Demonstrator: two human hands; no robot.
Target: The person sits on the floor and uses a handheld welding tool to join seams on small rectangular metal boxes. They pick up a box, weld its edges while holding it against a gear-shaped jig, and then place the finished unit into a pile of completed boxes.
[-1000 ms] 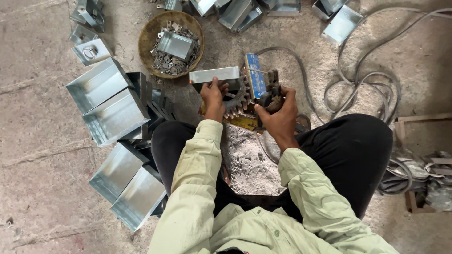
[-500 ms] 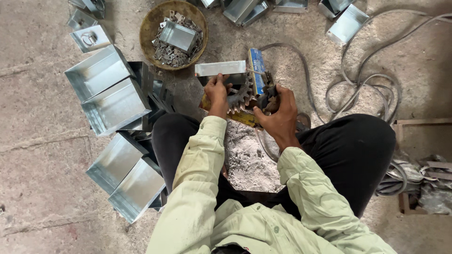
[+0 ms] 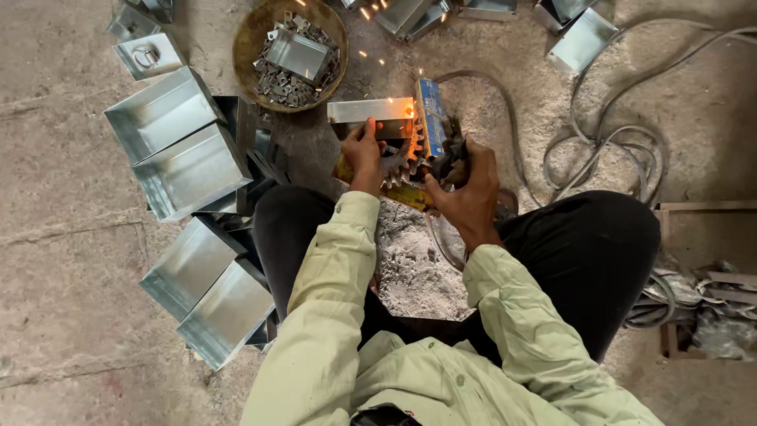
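Sitting cross-legged, the person grips a toothed tool (image 3: 441,162) in the right hand (image 3: 465,197), while the left hand (image 3: 364,154) pins a shiny metal box (image 3: 371,114) against it, sparks flying. Beyond sits a basket of scraps (image 3: 252,39).

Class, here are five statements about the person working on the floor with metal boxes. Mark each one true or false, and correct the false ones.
1. The left hand rests on a metal box. True.
2. Sparks fly at that box. True.
3. The round basket is empty. False: it holds metal scraps and a small box.
4. The stacked metal boxes lie on the person's right. False: they lie on the left.
5. The right hand grips a dark toothed tool. True.
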